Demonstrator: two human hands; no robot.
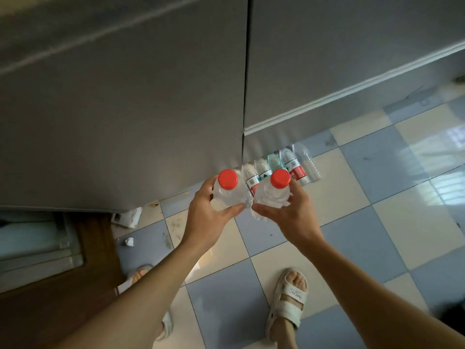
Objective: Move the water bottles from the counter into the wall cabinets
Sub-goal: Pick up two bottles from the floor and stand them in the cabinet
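Currently 2 clear water bottles with red caps in hand, 1 per hand, held side by side just in front of the grey cabinet doors [125, 109]. Left hand [206, 212] wraps the left bottle [230, 195] around the shoulder, thumb across the front, fingers curled behind. Right hand [289, 212] grips the right bottle [273, 195] the same way. Both held roughly upright, caps toward the camera; the 2 bottles look touching or nearly so.

Handling, my read:
- Thin PET, crinkly walls, so they deform if squeezed. Grip firm, not hard.
- Can't tell fill level; bodies look clear and possibly empty, so probably light. If full, weight sits low and the shoulder grip gets slippery.
- Smooth plastic, little friction. Best hold is the shoulder or neck just under the cap, where the wall is stiffest.
- Caps on, so no spill risk.

More bottles [284, 165] lie in a row on the tiled floor [377, 222] at the foot of the doors. No surface in view. Both doors look closed, no free hand to open them.
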